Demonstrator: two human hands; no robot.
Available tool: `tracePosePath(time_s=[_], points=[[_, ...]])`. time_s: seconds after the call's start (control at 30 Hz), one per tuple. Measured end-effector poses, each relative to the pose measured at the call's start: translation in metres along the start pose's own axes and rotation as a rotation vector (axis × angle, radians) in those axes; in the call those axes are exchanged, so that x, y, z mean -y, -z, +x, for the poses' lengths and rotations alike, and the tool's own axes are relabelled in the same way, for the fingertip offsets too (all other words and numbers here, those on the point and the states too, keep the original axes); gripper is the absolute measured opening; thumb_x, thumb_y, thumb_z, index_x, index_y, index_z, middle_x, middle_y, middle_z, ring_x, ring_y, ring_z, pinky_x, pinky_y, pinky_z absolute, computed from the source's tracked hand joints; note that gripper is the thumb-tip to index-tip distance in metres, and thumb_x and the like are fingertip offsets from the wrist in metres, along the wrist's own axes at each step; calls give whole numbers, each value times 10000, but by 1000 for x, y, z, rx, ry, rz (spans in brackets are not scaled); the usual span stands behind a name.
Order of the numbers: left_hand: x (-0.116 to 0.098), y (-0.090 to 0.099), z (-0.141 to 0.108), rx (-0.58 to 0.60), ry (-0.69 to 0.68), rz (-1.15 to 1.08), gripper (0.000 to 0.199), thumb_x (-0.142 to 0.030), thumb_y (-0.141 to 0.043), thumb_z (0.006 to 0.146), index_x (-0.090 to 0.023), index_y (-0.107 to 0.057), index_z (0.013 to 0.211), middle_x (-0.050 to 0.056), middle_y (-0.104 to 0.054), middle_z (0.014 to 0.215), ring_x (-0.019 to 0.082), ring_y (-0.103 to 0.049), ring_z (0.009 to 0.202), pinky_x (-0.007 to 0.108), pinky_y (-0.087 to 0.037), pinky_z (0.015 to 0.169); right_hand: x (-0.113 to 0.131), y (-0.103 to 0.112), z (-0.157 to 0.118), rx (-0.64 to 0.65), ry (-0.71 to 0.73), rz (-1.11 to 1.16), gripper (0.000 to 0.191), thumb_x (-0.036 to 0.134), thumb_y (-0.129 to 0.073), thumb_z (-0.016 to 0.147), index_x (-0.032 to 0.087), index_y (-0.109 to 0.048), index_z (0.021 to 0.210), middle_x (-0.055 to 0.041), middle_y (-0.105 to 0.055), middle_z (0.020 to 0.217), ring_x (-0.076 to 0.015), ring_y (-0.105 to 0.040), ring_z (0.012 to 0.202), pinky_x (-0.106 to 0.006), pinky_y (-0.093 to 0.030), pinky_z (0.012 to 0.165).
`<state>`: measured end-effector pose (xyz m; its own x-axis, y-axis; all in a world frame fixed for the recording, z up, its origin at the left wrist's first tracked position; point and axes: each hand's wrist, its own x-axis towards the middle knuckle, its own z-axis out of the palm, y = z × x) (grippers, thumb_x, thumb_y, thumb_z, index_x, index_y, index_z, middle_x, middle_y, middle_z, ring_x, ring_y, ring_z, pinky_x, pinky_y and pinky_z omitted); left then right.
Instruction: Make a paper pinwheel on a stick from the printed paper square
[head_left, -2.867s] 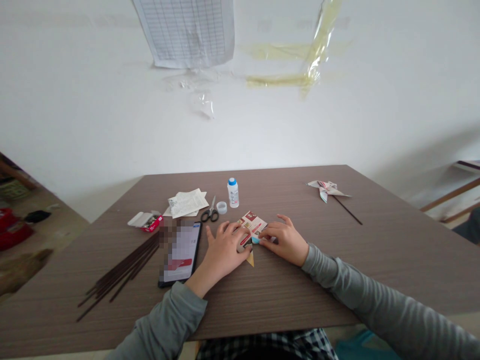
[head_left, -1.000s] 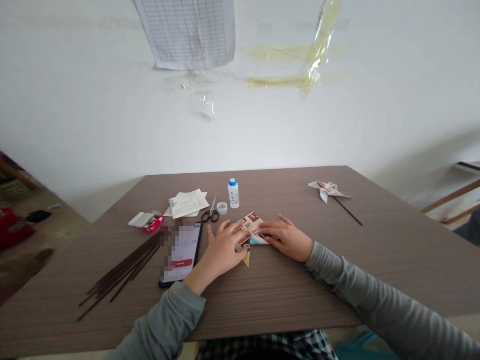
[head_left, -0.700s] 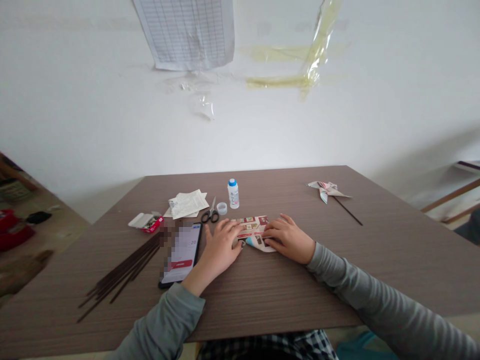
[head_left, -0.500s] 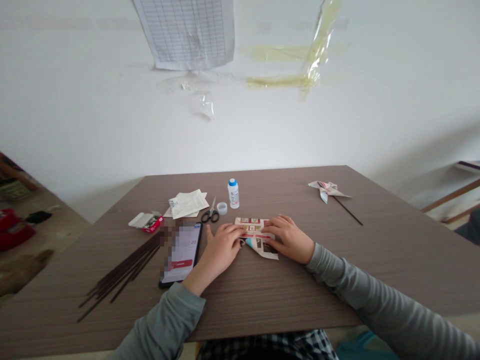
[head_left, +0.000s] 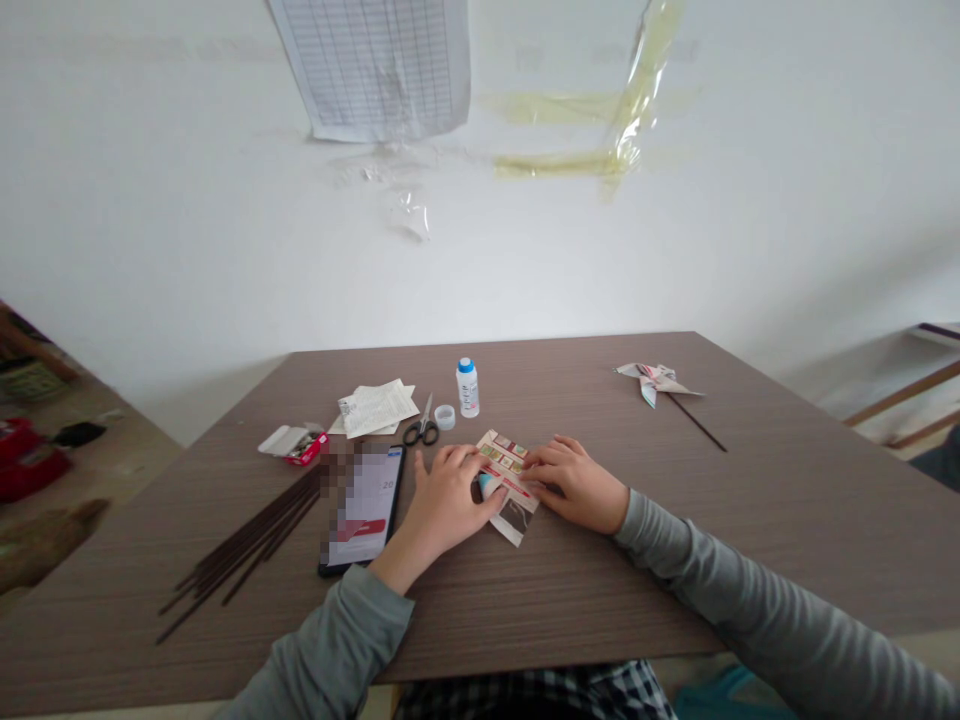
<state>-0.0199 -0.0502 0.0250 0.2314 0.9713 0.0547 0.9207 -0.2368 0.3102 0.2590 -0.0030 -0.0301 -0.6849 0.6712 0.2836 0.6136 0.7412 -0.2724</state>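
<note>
A small sheet of printed paper [head_left: 516, 507], with coloured pictures and a red band, lies turned at an angle on the table between my hands. My left hand [head_left: 450, 497] grips its left edge, the thumb on the near part and the fingers farther up; a bluish corner curls up there. On the right edge, my right hand [head_left: 574, 483] pinches the paper with bent fingers. Parts of the sheet are hidden under the fingertips of both hands.
Left of my hands lie a phone [head_left: 365, 510], thin dark sticks [head_left: 247, 535], a small red-and-white box [head_left: 296, 443], paper sheets [head_left: 379, 407] and scissors [head_left: 422, 425]. Beyond stand a bottle [head_left: 468, 390] and a clear cap [head_left: 445, 417]. A paper pinwheel [head_left: 657, 382] lies far right.
The printed paper has turned clockwise, so its near corner points toward me. My left thumb has moved right onto it. The right hand has barely shifted.
</note>
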Motion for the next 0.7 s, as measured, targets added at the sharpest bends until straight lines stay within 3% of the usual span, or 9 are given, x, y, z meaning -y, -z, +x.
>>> tracePosePath(time_s=[0.17, 0.3, 0.43, 0.6, 0.7], points=[[1, -1, 1, 17, 20, -18, 441, -376, -983, 1112, -355, -935, 1551, 157, -835, 1787, 530, -669, 1786, 1013, -342, 1521, -2, -2, 0, -19, 19, 36, 249, 256, -797, 1221, 313, -986, 1373, -137, -967, 1461, -340, -882, 1383, -676, -579, 1423], [3, -2, 2, 11, 12, -26, 461, -330, -957, 1129, -362, -915, 1587, 150, -851, 1763, 521, -683, 1769, 1025, -341, 1510, -6, -2, 0, -12, 3, 72, 249, 251, -805, 1217, 324, -980, 1379, -133, -947, 1595, -357, -872, 1490, -744, -526, 1476], [7, -4, 2, -7, -4, -19, 518, -305, -919, 1151, -385, -889, 1662, 146, -858, 1747, 512, -681, 1762, 1012, -348, 1512, -6, -1, 0, 7, -9, 72, 264, 237, -797, 1210, 338, -982, 1368, -114, -967, 1556, -358, -892, 1459, -774, -509, 1489], [11, -8, 3, -20, -52, -16, 427, -274, -898, 1156, -427, -968, 1549, 110, -871, 1730, 492, -693, 1727, 965, -381, 1527, -3, 2, 1, 9, -17, 70, 275, 226, -801, 1194, 331, -977, 1378, -116, -975, 1518, -359, -896, 1444, -767, -518, 1487], [10, -8, 3, -5, -64, 2, 380, -267, -900, 1166, -436, -1004, 1490, 115, -867, 1737, 512, -692, 1732, 1002, -378, 1511, -3, 2, 2, 10, -29, 80, 291, 210, -796, 1190, 316, -958, 1407, -123, -976, 1507, -365, -896, 1436, -793, -501, 1493]])
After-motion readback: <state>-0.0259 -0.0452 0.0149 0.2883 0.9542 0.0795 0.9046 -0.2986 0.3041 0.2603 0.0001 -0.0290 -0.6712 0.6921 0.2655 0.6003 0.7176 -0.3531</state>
